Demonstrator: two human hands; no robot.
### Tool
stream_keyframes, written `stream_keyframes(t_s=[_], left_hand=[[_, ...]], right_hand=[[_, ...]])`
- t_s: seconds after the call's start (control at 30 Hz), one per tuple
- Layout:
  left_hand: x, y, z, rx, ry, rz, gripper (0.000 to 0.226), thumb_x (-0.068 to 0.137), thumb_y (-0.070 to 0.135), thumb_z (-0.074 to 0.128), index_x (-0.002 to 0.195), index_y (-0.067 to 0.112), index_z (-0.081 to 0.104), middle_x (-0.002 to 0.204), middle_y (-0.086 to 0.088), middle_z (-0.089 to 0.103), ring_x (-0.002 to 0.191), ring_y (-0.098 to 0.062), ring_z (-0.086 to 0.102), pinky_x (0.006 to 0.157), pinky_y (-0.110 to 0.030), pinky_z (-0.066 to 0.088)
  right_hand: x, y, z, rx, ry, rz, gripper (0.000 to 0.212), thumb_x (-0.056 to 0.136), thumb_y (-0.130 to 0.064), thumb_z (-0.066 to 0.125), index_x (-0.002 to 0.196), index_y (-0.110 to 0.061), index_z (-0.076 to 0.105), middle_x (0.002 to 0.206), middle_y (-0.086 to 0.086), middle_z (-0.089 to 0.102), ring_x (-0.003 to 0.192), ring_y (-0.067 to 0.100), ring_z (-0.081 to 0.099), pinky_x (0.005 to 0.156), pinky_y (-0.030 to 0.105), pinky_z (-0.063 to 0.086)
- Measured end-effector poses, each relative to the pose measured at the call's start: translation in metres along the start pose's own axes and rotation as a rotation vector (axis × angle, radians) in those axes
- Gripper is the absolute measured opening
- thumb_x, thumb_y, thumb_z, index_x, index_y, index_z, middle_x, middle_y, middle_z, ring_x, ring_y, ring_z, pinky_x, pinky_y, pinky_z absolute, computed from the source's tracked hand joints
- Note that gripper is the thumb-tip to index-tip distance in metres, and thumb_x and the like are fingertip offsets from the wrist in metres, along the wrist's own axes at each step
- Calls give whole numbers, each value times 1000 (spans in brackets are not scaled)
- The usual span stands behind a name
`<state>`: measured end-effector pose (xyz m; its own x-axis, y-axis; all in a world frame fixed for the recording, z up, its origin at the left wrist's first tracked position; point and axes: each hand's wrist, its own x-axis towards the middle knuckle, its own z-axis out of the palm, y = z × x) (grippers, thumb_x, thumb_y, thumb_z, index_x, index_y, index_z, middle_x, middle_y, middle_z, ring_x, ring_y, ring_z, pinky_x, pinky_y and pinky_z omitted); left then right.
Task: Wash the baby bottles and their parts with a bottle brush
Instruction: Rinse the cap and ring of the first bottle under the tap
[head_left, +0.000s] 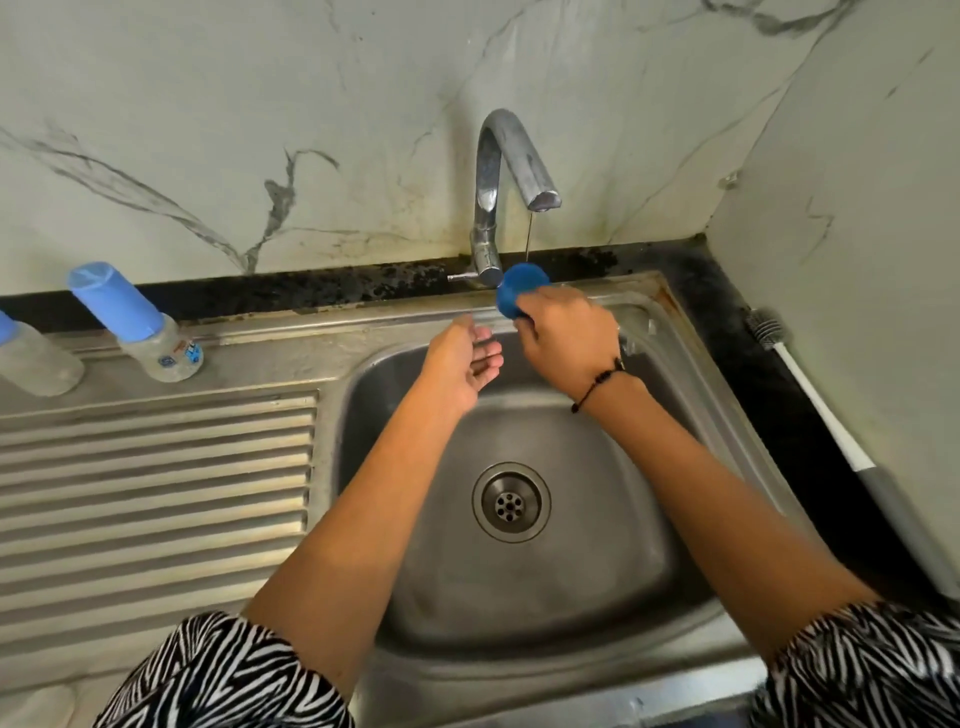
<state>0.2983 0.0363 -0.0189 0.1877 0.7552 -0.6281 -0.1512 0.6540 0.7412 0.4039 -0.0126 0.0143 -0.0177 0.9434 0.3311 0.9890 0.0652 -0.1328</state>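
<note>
On the drainboard at far left stand two capped baby bottles, one cut off at the edge and one with a tall blue cap. Over the sink basin the left hand hangs relaxed and empty, palm up. Just beside it the right hand grips a blue bottle cap under the faucet's thin trickle. The bottle brush lies along the right counter, bristles away, nearer the right hand.

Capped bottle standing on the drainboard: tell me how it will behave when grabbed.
The capped bottle is probably light, since its clear body looks empty. Tall, with a narrow base, it may tip if nudged. Its smooth sides could be slippery for a wet hand.
</note>
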Motion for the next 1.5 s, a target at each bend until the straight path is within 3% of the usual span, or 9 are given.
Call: stream_keyframes(t_s=[0.23, 0.37, 0.47, 0.6, 0.7, 0.83, 0.93, 1.4, 1.5], left_hand=[[-8, -4, 9, -74, -80, -27, 34, 103, 25, 33, 87, 5, 55, 87, -13, 59, 79, -21, 56, 84, -34, 43], [-9, -8, 10, -69, -66, -57, 34, 102, 21, 31, 85, 2, 54, 86, -15, 58, 78, -23, 55, 88, -35, 42], [-11, -9, 10, -75, -82, -60, 31, 101, 14, 31, 82, 3, 54, 85, -15, 57, 77, -24, 54, 89, -35, 42], [-15, -12, 15, -114, -128, -91, 22, 96, 5, 35, 83, 5, 53, 88, -12, 58, 86, -23, 55, 97, -38, 40], [-15, -10, 17, -211, -165, -110, 28, 100, 13, 33, 87, 4, 56, 90, -12, 61, 93, -22, 56, 94, -36, 41], [-17, -9, 22, -327, -212, -141, 29, 97, 20, 39, 74, 13, 54, 67, -1, 54, 69, -14, 55, 67, -27, 48], [-16, -8, 26, -350, -205, -143, 32, 97, 24, 41, 70, 16, 54, 58, 4, 52, 64, -12, 56, 61, -21, 48], [-23, 0, 26, -198, -136, 19, 30, 101, 25, 44, 76, 11, 54, 48, 2, 47, 55, -10, 51, 91, -40, 50], [-19, 3, 23, -209, -125, 58, 24, 100, 19, 46, 81, 9, 56, 52, 2, 54, 48, -7, 53, 77, -30, 54]], right_hand=[[-6, -1, -7, 9, 76, 29, 14, 83, -14, 55, 91, -7, 65, 85, 10, 65, 77, 29, 63, 54, 29, 44], [-2, -3, -10, -121, -169, 20, 18, 89, -15, 52, 101, -11, 64, 94, 11, 65, 88, 31, 62, 65, 32, 47], [2, -4, -15, -63, 87, -31, 5, 74, -8, 59, 75, -7, 64, 71, 10, 64, 66, 29, 61, 48, 23, 37], [0, -3, -7, 106, -242, 66, 14, 85, -7, 50, 93, -5, 61, 89, 13, 60, 87, 29, 56, 64, 31, 39], [1, -9, -9, 540, -86, 264, 8, 88, -3, 50, 90, 4, 55, 82, 14, 52, 75, 24, 48, 69, 36, 40], [6, -17, -20, 1869, -190, 966, 21, 96, -11, 44, 114, -3, 51, 88, 17, 54, 56, 17, 47, 48, 24, 48], [8, -15, -18, 2131, -193, 1151, 28, 97, -17, 42, 121, -3, 46, 89, 18, 50, 55, 13, 42, 43, 17, 44], [23, -6, -1, 1605, -179, 914, 32, 88, -18, 64, 117, -18, 49, 94, 7, 52, 58, 14, 49, 48, 25, 47], [28, -5, 4, 1379, -138, 789, 40, 86, -20, 66, 123, -18, 51, 104, 10, 55, 70, 20, 59, 66, 34, 56]])
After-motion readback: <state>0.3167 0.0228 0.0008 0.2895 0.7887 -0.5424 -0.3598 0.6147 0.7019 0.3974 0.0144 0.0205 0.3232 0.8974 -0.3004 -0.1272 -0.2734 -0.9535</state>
